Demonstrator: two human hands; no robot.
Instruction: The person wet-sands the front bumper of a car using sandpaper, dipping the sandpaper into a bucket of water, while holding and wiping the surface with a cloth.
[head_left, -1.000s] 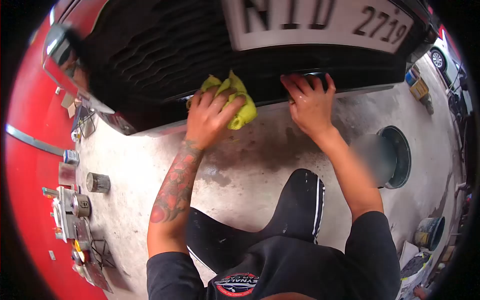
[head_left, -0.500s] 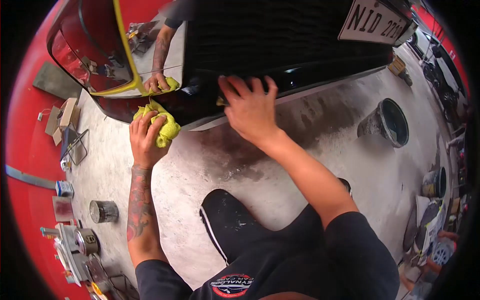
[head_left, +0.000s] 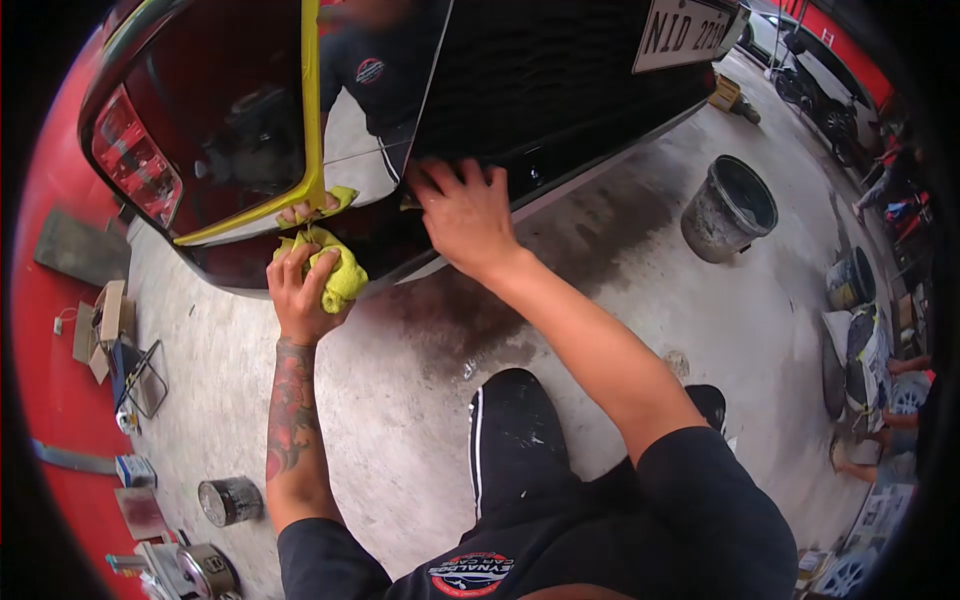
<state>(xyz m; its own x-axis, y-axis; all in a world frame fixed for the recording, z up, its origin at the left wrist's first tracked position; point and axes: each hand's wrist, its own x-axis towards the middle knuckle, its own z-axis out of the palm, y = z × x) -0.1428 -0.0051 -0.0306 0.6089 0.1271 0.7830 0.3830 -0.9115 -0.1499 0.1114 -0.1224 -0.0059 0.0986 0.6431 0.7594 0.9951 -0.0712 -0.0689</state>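
A yellow-green cloth (head_left: 345,278) is gripped by my left hand (head_left: 297,290), pressed against the lower corner of the dark glossy car bumper (head_left: 230,265). To the right, my right hand (head_left: 468,222) rests its bent fingertips on the black lower panel; a small piece of something, too hidden to name, shows beside its fingers. Above my left hand, yellow tape (head_left: 312,100) runs down the bodywork and bends left along the lower edge. The licence plate (head_left: 680,38) is at the upper right.
A dark bucket (head_left: 712,225) stands on the wet-stained floor at right. A paint-stained can (head_left: 230,501) and a metal pot (head_left: 205,570) are at lower left. An open cardboard box (head_left: 118,310) sits by the red wall. Another person's legs (head_left: 860,465) show at the right edge.
The view has shifted toward the car's left corner. Both hands have moved left along the bumper, the cloth still in my left hand. The plate now appears farther right.
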